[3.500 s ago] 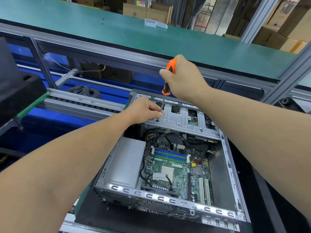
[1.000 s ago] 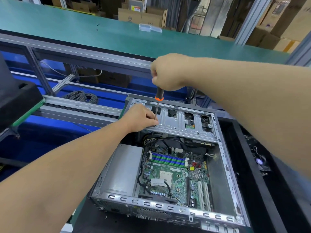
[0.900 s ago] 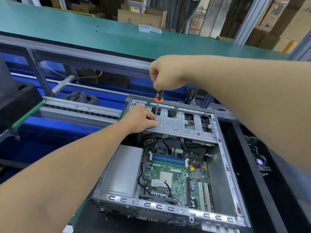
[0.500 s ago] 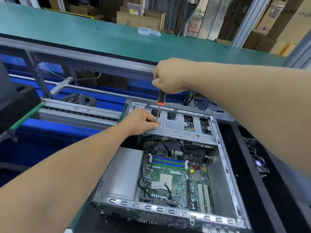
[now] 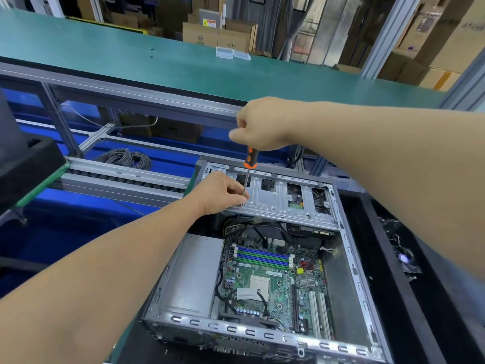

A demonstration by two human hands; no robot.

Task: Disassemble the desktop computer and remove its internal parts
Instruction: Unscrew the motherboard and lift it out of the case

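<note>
One long green-topped conveyor bench (image 5: 131, 56) on a grey aluminium frame runs from 9 o'clock to 2 o'clock across the back of the scene. One open grey steel desktop computer case (image 5: 349, 258), lid off, lies flat at 5 o'clock on a black mat; its near rim shows a row of slots and its right wall stands close to one black tray (image 5: 393, 258) at 3 o'clock. Two bare forearms reach in, one from 7 o'clock and one from 3 o'clock. Inside the case: one plain grey metal power-supply box (image 5: 191, 274) against the left wall, one green motherboard (image 5: 273, 282) beside it, carrying four blue-and-green memory slots and two white expansion slots, and one silver perforated drive-cage plate (image 5: 283, 198) spanning the far end at 12 o'clock. Open floor of the case shows between motherboard and right wall. One coil of grey cable (image 5: 126, 157) lies at 10 o'clock on the blue surface beyond the roller rail. The right hand (image 5: 259, 124) is closed in a fist round the handle of one orange-and-black screwdriver (image 5: 249, 160), held upright. The left hand (image 5: 220, 193) rests on the plate's left end, its curled fingertips (image 5: 242, 199) pinching the metal shaft near the tip, which meets the plate. Whether a screw sits under the tip cannot be told.
</note>
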